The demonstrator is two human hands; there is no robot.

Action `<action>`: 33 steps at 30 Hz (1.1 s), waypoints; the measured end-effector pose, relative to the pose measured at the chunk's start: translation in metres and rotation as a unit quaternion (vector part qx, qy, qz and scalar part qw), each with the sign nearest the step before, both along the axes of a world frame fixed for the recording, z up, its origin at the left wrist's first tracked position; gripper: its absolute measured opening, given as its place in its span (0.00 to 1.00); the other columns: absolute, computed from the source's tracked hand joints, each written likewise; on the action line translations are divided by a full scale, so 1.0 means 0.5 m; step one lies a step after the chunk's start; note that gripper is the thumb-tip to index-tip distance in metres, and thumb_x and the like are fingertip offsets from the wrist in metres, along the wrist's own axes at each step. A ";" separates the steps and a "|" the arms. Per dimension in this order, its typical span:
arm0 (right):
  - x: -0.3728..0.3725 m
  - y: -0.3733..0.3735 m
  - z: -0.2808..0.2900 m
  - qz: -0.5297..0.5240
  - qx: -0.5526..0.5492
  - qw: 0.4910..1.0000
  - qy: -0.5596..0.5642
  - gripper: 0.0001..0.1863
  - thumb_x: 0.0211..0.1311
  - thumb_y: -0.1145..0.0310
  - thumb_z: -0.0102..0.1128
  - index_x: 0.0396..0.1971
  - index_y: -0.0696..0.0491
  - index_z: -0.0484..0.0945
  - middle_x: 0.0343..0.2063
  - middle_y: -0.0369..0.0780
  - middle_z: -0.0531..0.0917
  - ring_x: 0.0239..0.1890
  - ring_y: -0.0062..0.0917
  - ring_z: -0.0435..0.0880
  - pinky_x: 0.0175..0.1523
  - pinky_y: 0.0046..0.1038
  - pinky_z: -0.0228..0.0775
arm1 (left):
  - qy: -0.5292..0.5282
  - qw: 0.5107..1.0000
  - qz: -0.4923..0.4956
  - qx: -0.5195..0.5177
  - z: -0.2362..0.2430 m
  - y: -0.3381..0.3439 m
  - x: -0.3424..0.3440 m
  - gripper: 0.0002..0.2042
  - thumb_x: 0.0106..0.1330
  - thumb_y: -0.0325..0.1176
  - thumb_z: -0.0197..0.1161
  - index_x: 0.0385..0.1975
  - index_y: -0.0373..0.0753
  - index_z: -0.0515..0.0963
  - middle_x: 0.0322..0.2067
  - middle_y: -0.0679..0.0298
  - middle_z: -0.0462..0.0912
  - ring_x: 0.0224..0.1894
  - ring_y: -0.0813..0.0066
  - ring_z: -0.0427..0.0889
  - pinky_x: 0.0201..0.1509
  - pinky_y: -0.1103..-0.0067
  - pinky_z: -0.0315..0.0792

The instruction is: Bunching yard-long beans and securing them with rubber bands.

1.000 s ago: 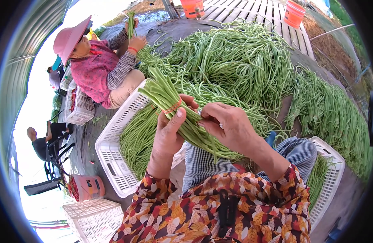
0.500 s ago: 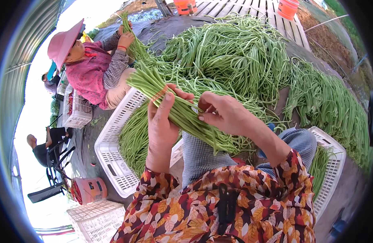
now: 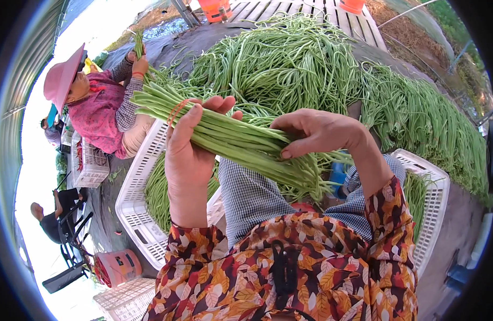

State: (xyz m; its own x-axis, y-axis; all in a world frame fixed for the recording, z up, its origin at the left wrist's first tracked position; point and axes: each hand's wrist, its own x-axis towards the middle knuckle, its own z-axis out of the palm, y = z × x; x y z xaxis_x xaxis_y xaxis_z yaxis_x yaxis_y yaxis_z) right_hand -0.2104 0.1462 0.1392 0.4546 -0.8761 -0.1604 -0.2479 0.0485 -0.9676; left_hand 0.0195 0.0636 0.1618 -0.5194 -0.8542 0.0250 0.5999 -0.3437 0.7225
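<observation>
A bundle of long green beans [image 3: 233,144] lies diagonally in front of me, with a red band [image 3: 178,109] round its upper-left end. My left hand [image 3: 190,150] is closed around the bundle just beside the band, thumb across the top. My right hand [image 3: 319,136] grips the bundle toward its lower-right part, thumb pressed on the beans and fingers curled. Past both hands is a big heap of loose long beans [image 3: 289,64]. White crates of beans stand at my left [image 3: 129,211] and right [image 3: 434,214], either side of my checked legs.
A person in a pink hat [image 3: 94,109] sits at left holding beans. Farther left are a seated person in black [image 3: 54,224], a crate [image 3: 91,171] and a pink bucket [image 3: 120,265]. Orange buckets [image 3: 214,10] stand near wooden slats [image 3: 340,27] beyond the heap.
The bundle has shifted left and turned flatter. My left hand moved left with it, fingers more raised; my right hand slid toward the bundle's lower-right end.
</observation>
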 end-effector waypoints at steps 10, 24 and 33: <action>0.021 0.011 -0.191 -0.061 0.056 0.997 0.007 0.19 0.54 0.73 0.63 0.47 0.59 0.73 0.36 0.38 0.81 0.39 0.22 0.77 0.47 0.25 0.69 | -0.030 0.993 0.089 0.072 -0.029 -0.041 0.175 0.07 0.66 0.33 0.59 0.37 0.38 0.75 0.43 0.56 0.80 0.55 0.58 0.74 0.62 0.53 0.67; 0.123 -0.014 -0.153 -0.259 -0.288 0.908 0.160 0.15 0.48 0.75 0.62 0.39 0.54 0.77 0.39 0.43 0.79 0.43 0.37 0.78 0.47 0.33 0.70 | -0.101 0.970 0.200 0.099 -0.092 -0.048 0.265 0.13 0.63 0.24 0.60 0.46 0.31 0.71 0.50 0.54 0.76 0.59 0.60 0.70 0.65 0.60 0.65; 0.254 -0.016 -0.167 -0.262 -0.306 0.911 0.092 0.11 0.47 0.71 0.67 0.32 0.53 0.77 0.29 0.39 0.77 0.37 0.34 0.78 0.42 0.34 0.71 | -0.069 0.982 0.154 0.081 -0.097 -0.041 0.268 0.13 0.61 0.20 0.58 0.45 0.35 0.71 0.50 0.55 0.76 0.61 0.58 0.68 0.67 0.57 0.61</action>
State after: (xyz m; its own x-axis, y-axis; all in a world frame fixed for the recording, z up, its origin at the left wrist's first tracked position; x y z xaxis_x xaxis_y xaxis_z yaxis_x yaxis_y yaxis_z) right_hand -0.0833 0.1381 0.0557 -0.0365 -0.9156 0.4003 -0.5068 -0.3283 -0.7971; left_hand 0.1536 0.0431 0.1132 -0.2254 -0.9581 -0.1769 0.5935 -0.2790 0.7549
